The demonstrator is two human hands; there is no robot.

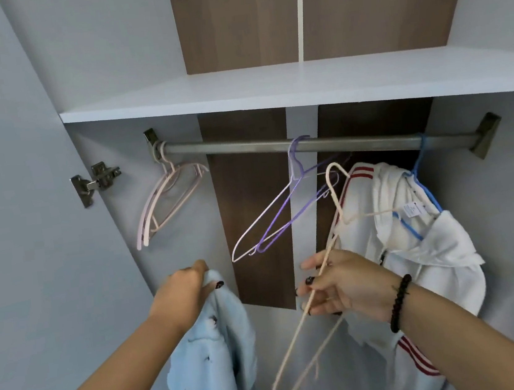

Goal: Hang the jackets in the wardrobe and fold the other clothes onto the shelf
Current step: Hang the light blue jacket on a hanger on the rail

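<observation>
One white jacket (416,240) already hung on rail (308,144); light-blue jacket (209,346) gripped by left hand (183,293), cream hanger (313,317) pinched in right hand (341,285), not yet joined; shelf (268,86) w/o folded clothes

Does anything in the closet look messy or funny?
Yes. The white jacket with red stripes hangs crookedly on its blue wire hanger, slumped to one side with its hood bunched up. The purple wire hangers on the metal rail are tilted too.
</observation>
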